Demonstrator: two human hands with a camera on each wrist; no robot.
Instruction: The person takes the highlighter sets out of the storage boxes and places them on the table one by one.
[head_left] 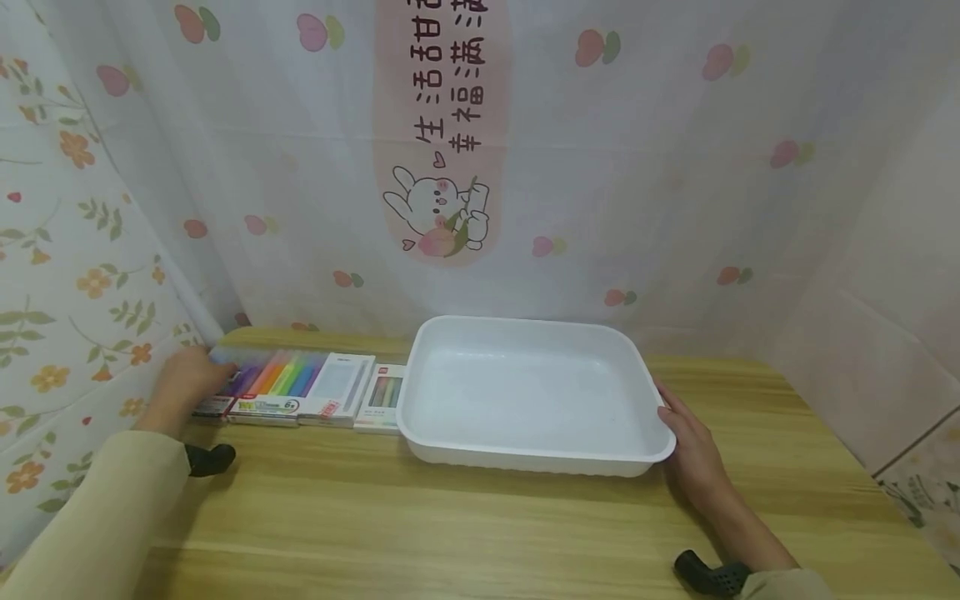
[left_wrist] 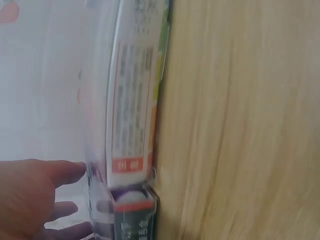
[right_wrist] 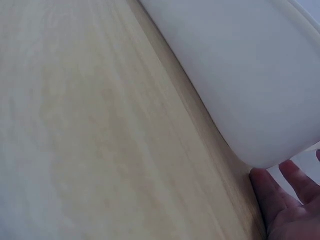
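My left hand (head_left: 187, 379) is at the leftmost clear pack (head_left: 212, 407), which has a dark label and is partly covered by the fingers. In the left wrist view, the thumb (left_wrist: 70, 172) touches the clear plastic and the fingers are spread. Beside it lies a clear pack of rainbow-coloured pens (head_left: 281, 379). On the right, my right hand (head_left: 693, 450) rests against the outer side of a white tray (head_left: 536, 454), thumb at the rim. Extended fingers (right_wrist: 297, 180) meet the tray's rounded corner in the right wrist view.
A white box with a pale panel (head_left: 339, 387) and a white box picturing coloured sticks (head_left: 382, 400) continue the row up to the tray's left side. All stand on a wood-grain table (head_left: 420, 533). Patterned curtains (head_left: 637, 167) hang behind and at the left.
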